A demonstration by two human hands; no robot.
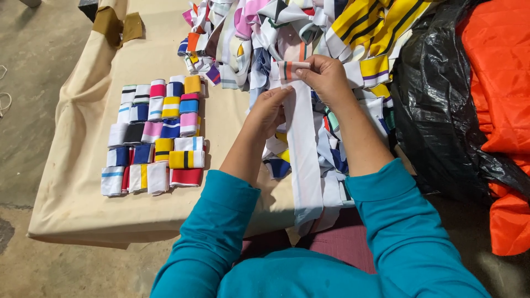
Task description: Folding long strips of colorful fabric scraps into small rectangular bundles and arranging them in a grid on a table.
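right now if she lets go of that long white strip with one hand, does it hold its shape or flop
Likely flops: the white fabric strip hangs limp from both hands, the left hand and the right hand, draping over the table edge. It looks thin, so probably light.

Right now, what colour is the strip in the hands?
White strip, orange and dark stripes at its top; head view.

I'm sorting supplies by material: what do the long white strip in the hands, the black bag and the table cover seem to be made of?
Long white strip with striped end: apparently ribbed knit fabric, matte; it hangs limp and folds softly between the left hand and right hand.
Black bag: thin plastic film, probably; glossy, sharply crinkled highlights.
Beige table cover: seemingly woven cotton-like cloth; matte, soft draping folds at the edges.
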